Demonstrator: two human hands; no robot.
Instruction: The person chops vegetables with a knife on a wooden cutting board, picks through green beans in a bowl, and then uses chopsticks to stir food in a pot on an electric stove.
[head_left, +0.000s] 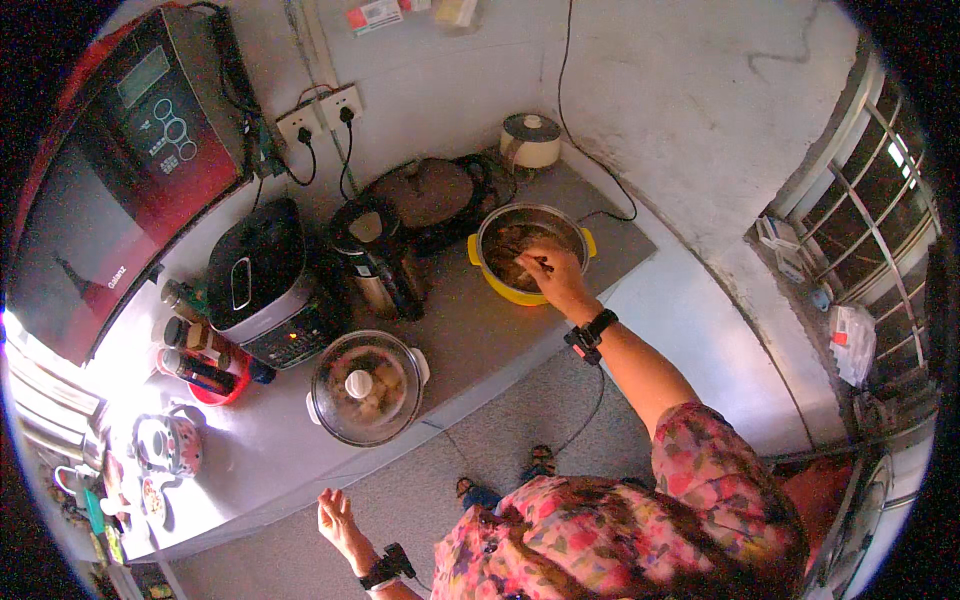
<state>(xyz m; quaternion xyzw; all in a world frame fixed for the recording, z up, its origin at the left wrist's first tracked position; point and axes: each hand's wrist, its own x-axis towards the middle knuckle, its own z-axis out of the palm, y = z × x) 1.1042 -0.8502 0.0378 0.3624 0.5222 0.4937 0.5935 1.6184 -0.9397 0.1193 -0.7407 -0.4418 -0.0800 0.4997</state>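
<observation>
My right hand (559, 281) is over the near right part of a yellow two-handled pot (517, 294), its fingers bent and drawn together. The pot has no lid on and holds dark brown food (510, 244). Whether a small piece sits between the fingertips is too blurred to tell. My left hand (339, 521) hangs in front of the counter edge, fingers curled in, with nothing visible in it. Between the hands, nearer the counter edge, stands a lidded glass pot (367, 420) with pale chunks of food inside; its lid has a white knob (359, 384).
On the counter (450, 337) stand a black multicooker (259, 262), a kettle (371, 255), an electric pan (427, 191), a small cream cooker (530, 142), a red basket of bottles (217, 375) and a patterned enamel pot (169, 446). A microwave (112, 187) hangs upper left. Cords (600, 165) run along the wall.
</observation>
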